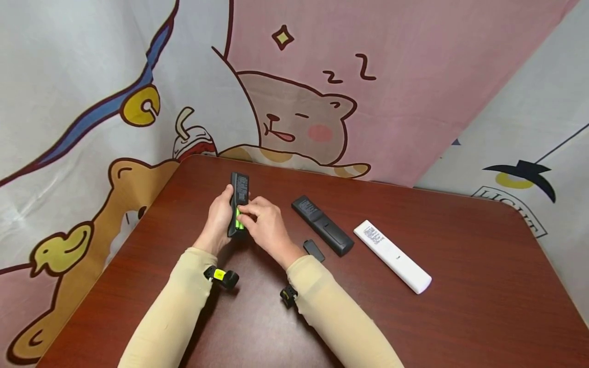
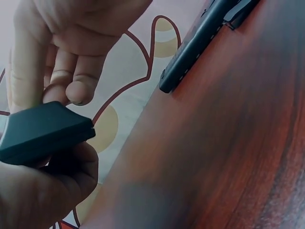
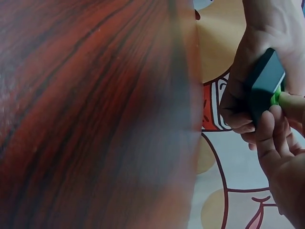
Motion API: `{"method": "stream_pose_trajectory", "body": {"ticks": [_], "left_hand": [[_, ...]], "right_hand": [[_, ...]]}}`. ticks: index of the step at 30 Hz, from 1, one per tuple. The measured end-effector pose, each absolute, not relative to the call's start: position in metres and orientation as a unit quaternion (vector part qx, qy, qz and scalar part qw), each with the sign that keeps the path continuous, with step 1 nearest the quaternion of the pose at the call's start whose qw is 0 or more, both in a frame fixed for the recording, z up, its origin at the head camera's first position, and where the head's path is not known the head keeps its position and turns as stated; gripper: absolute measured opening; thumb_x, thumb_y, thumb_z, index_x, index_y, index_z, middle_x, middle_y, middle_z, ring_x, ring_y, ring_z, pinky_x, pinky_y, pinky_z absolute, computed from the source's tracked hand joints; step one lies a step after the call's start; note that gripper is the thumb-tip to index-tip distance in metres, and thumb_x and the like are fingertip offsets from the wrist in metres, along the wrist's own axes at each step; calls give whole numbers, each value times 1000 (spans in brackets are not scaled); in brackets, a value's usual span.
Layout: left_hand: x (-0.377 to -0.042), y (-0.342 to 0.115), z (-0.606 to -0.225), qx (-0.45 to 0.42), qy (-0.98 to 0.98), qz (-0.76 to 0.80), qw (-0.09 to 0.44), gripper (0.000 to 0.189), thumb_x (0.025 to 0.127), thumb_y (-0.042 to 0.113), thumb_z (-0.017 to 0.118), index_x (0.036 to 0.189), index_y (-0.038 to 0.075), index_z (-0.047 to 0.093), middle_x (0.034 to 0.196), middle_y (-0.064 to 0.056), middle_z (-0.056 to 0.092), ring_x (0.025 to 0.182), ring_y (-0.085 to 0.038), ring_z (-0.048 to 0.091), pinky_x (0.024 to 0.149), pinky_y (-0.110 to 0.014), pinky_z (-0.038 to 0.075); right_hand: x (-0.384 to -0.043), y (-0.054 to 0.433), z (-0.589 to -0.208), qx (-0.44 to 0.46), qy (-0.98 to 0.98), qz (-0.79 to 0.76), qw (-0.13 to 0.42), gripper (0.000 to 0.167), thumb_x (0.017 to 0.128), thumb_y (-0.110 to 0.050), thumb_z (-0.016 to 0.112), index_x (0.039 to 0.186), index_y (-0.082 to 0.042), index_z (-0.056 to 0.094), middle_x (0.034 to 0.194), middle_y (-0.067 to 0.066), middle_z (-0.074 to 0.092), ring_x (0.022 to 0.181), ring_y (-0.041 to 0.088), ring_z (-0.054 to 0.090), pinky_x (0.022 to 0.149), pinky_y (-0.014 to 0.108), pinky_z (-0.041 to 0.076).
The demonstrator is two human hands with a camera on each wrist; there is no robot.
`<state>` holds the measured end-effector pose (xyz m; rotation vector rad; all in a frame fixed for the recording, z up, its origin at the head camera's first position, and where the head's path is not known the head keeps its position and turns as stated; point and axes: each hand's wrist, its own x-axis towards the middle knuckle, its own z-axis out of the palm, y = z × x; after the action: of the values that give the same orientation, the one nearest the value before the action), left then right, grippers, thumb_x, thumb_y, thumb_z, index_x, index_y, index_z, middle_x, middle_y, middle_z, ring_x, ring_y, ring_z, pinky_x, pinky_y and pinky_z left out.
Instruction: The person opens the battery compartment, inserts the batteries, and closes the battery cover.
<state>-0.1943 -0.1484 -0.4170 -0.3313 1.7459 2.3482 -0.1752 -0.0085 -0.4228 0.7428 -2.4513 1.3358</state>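
Observation:
My left hand grips a black remote control above the table, its back turned up and its battery compartment uncovered. Bright green batteries show in that compartment. The thumb and forefinger of my right hand pinch at a green battery, partly covering it. From the left wrist, the remote's end faces the camera and hides the batteries. A sliver of green battery appears beside the right fingers in the right wrist view, with the left hand wrapped around the remote's other side.
A second black remote lies back up to the right of my hands. Near its lower end is a small black battery cover. Farther right, a white remote rests on the brown table. Cartoon-printed cloth hangs behind the table.

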Motion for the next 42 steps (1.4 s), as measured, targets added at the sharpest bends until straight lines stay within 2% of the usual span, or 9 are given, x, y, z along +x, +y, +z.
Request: {"method": "stream_pose_trajectory", "body": {"ticks": [6, 10, 14, 17, 23, 31, 36, 42], "left_hand": [[-195, -147, -416, -102, 575, 805, 102, 57, 113, 47, 23, 129, -1, 49, 88, -3, 57, 68, -9, 56, 60, -22, 51], [-196, -147, -416, -108, 576, 805, 93, 57, 113, 46, 23, 126, -3, 50, 87, -2, 56, 67, -9, 56, 59, -21, 51], [-197, -147, -415, -112, 578, 804, 87, 57, 114, 45, 22, 123, -3, 52, 87, -2, 57, 68, -9, 55, 59, -21, 50], [-197, -149, -416, -114, 580, 802, 88, 58, 113, 46, 22, 127, -3, 51, 91, -2, 56, 70, -8, 55, 60, -21, 50], [-197, -150, -416, -106, 591, 794, 92, 66, 112, 50, 22, 143, -5, 44, 99, -4, 57, 76, -9, 59, 66, -23, 54], [-197, -146, -417, -106, 584, 799, 98, 61, 112, 50, 25, 137, -1, 48, 97, -2, 56, 74, -9, 58, 65, -22, 52], [-197, -146, -418, -96, 578, 804, 99, 65, 112, 50, 24, 140, -4, 47, 103, -4, 58, 78, -10, 61, 67, -24, 54], [-197, -145, -417, -88, 575, 808, 96, 64, 113, 46, 23, 139, -7, 46, 97, -5, 62, 77, -12, 61, 68, -25, 53]], "right_hand": [[-174, -9, -421, 279, -847, 417, 177, 16, 90, -7, 81, 105, -3, 82, 92, 7, 68, 83, 17, 69, 71, 20, 55], [-173, -8, -419, 309, -848, 384, 194, 14, 91, -5, 79, 104, -3, 82, 90, 6, 66, 80, 16, 67, 70, 21, 54], [-173, -6, -417, 330, -855, 358, 180, 19, 93, -6, 77, 111, -3, 80, 94, 7, 64, 83, 16, 67, 73, 24, 54], [-175, -5, -417, 337, -856, 358, 160, 24, 94, -7, 75, 117, -1, 77, 98, 8, 64, 88, 18, 67, 77, 26, 56], [-178, -1, -417, 314, -850, 408, 117, 28, 96, -7, 73, 123, -1, 74, 106, 10, 65, 90, 20, 65, 76, 25, 52], [-180, 8, -414, 287, -847, 441, 77, 24, 98, -7, 70, 121, -2, 73, 105, 9, 64, 93, 20, 68, 78, 24, 54], [-180, 15, -414, 284, -845, 448, 63, 22, 98, -6, 70, 119, -2, 74, 107, 10, 65, 94, 22, 69, 81, 28, 56], [-181, 22, -416, 282, -845, 449, 69, 21, 96, -6, 71, 116, -3, 74, 105, 9, 67, 94, 21, 70, 80, 29, 55]]}}
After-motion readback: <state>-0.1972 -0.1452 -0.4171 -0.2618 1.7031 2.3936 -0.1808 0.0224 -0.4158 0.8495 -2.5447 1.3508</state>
